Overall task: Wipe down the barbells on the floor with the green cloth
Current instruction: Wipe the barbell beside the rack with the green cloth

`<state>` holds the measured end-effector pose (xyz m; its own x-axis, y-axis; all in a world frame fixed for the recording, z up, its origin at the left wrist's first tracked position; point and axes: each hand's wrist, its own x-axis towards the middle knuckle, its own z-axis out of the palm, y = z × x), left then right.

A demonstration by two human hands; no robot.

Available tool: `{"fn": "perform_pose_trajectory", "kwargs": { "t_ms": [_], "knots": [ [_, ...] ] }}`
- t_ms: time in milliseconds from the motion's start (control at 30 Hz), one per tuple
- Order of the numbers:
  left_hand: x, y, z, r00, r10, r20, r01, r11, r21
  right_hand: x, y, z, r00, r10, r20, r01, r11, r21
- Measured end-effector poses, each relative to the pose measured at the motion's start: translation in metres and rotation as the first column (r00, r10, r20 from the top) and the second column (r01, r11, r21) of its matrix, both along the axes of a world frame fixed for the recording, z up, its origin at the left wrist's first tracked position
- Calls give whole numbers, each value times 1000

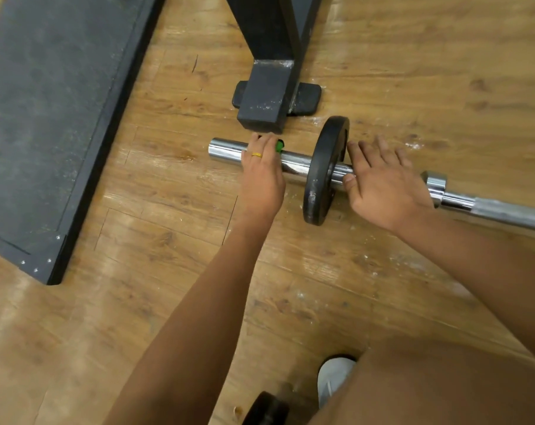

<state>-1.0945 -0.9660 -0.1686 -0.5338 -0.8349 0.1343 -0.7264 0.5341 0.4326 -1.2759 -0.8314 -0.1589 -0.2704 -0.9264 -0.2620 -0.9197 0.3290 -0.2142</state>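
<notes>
Two hands are down at a barbell (294,165) that lies on the wooden floor (168,271), seen from the head camera looking down along both bare forearms.

The left hand (261,176) sits on top of the thick chrome end of the bar, its fingers curled over the far side of the metal. A green cloth (279,146) is caught under those fingers, against the bar; only a small bright bit of it shows past the fingertips, on the side toward the right hand. A yellow ring (256,154) is on one finger of this hand.

Between the two hands a black weight plate (324,170) stands upright on the bar, its lower edge on the floor. The right hand (382,191) is just beyond the plate, spread flat with straight fingers. Its fingertips reach the plate's face and its thumb lies against the chrome. It holds nothing. Past the right wrist the bar steps down at a shiny collar (434,184) to a thinner shaft that runs out of the picture.

Just beyond the left hand's fingertips stands the foot of a black steel rack (266,96), scuffed with white marks. Well to the left of the left hand lies a dark rubber mat (45,118). Near the person's bare knee, below the right forearm, a white shoe (333,378) shows, and beside it a dark round thing (266,409) too cut off to identify.
</notes>
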Motion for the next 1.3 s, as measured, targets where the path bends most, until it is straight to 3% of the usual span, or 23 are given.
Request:
{"fn": "perform_pose_trajectory", "kwargs": {
  "t_ms": [167,233,333,400,600,833,1033,1300],
  "knots": [
    [2,10,-1,944,-330,8,330,944,-11,0,-2,0,1000,-2,1,2,1000,0],
    [4,-6,2,965,-254,62,256,966,-23,-1,-2,-2,1000,2,3,-2,1000,-8],
    [15,-46,10,989,60,139,-60,998,-3,-3,-2,-3,1000,0,11,0,1000,-12],
    [28,-64,15,975,142,170,-146,989,14,-2,-2,-3,1000,3,8,-2,1000,-13],
    [17,-10,11,992,-103,71,99,994,55,-2,-2,-1,1000,14,1,-14,1000,2],
    [15,4,19,998,-48,29,46,997,65,-5,1,0,999,34,21,-34,999,14],
    [23,36,45,997,-45,-69,46,999,2,-25,10,10,990,105,92,-97,992,-86],
    [-18,94,84,953,-219,-208,201,974,-106,-103,72,79,906,418,-64,-409,905,117]
  ]
}}
